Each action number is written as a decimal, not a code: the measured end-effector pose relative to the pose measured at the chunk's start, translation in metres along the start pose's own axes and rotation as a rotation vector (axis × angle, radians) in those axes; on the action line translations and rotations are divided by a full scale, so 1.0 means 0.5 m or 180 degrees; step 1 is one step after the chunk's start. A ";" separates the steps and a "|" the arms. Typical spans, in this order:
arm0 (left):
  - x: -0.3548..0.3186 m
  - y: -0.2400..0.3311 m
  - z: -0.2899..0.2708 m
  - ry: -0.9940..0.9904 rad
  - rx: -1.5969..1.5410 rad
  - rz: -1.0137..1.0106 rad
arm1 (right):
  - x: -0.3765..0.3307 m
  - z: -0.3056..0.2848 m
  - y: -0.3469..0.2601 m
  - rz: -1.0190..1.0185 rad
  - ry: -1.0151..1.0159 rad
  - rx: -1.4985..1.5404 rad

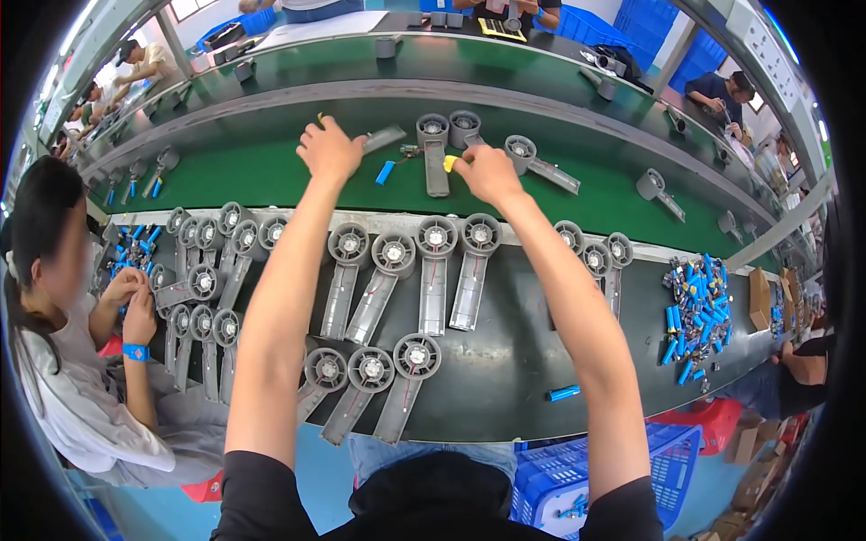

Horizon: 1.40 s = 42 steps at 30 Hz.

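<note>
Both arms stretch over a green belt. My left hand is open, fingers apart, its thumb at the near end of a grey handle piece. My right hand is open, with a yellow finger cover on a fingertip, beside the handle of a grey fan housing. Partly behind that hand lies another fan housing; whether the hand touches its handle is hard to tell. Between my hands lie a blue cylindrical battery and a small wired part. To the right rests a third fan housing.
Several fan housings with open handles stand in rows on the dark table. A pile of blue batteries with wired parts lies at right. A blue crate is below the table edge. A co-worker sits at left.
</note>
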<state>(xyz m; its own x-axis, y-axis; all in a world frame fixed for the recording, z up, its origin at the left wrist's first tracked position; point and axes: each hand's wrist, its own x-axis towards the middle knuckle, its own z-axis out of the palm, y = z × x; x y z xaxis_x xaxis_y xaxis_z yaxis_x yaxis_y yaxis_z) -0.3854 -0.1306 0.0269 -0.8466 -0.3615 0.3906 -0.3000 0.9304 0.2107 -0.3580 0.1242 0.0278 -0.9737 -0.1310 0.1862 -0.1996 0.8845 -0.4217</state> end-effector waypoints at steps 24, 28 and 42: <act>-0.624 0.102 -0.361 -0.3024 -0.2857 0.3154 | -0.716 -0.189 0.181 0.1026 0.0365 0.0484; -0.642 0.120 -0.288 -0.2555 -0.2743 0.3417 | -0.728 -0.196 0.161 0.0939 0.0562 0.0885; -0.712 0.103 -0.375 -0.2592 -0.5367 0.1276 | -0.736 -0.279 -0.046 -0.0832 0.1239 0.2039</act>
<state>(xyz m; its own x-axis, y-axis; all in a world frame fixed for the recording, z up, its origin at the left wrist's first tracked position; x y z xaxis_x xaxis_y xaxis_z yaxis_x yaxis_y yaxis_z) -0.0173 0.0344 0.0666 -0.8692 0.4058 0.2825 0.1883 -0.2566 0.9480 0.0203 0.2142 0.0927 -0.8020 -0.0282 0.5967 -0.5558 0.4014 -0.7280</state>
